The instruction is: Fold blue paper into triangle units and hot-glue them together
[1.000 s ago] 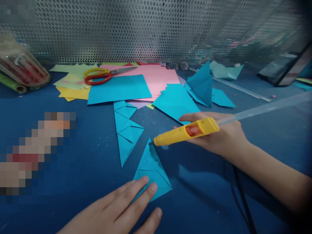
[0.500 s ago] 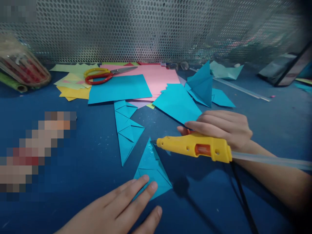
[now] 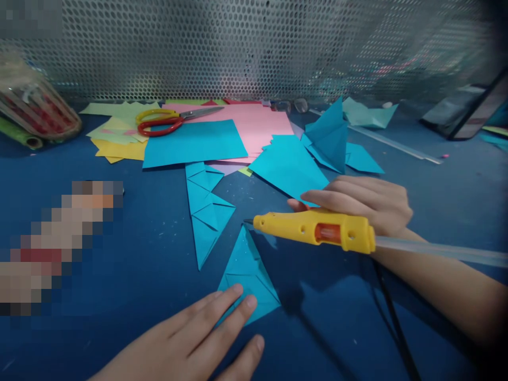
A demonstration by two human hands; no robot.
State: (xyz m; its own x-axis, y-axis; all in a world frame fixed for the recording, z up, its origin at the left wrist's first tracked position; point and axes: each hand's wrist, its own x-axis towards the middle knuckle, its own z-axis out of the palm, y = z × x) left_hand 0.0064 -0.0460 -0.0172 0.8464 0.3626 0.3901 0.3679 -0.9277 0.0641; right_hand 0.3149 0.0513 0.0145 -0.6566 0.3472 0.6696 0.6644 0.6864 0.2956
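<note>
My right hand (image 3: 365, 203) is wrapped around a yellow hot glue gun (image 3: 317, 228), its nozzle pointing left. A clear glue stick (image 3: 436, 251) sticks out of the gun's back end. The nozzle tip is at the upper point of a folded blue paper triangle (image 3: 248, 259); whether it touches I cannot tell. With fingers spread flat, my left hand (image 3: 198, 330) presses on the triangle's lower part. Just left of it lies a longer blue folded paper strip (image 3: 206, 211) with a zigzag edge.
Behind are scissors (image 3: 162, 126), a blue sheet (image 3: 194, 144), pink paper (image 3: 262, 127) and a standing blue folded piece (image 3: 329, 138). A clear jar (image 3: 43, 106) is at back left, a phone-like dark object (image 3: 472, 114) at back right. A perforated metal panel (image 3: 238, 47) closes the back.
The glue gun in my right hand has risen slightly, its tip now at the triangle's upper point. My left hand stays put on the paper.
</note>
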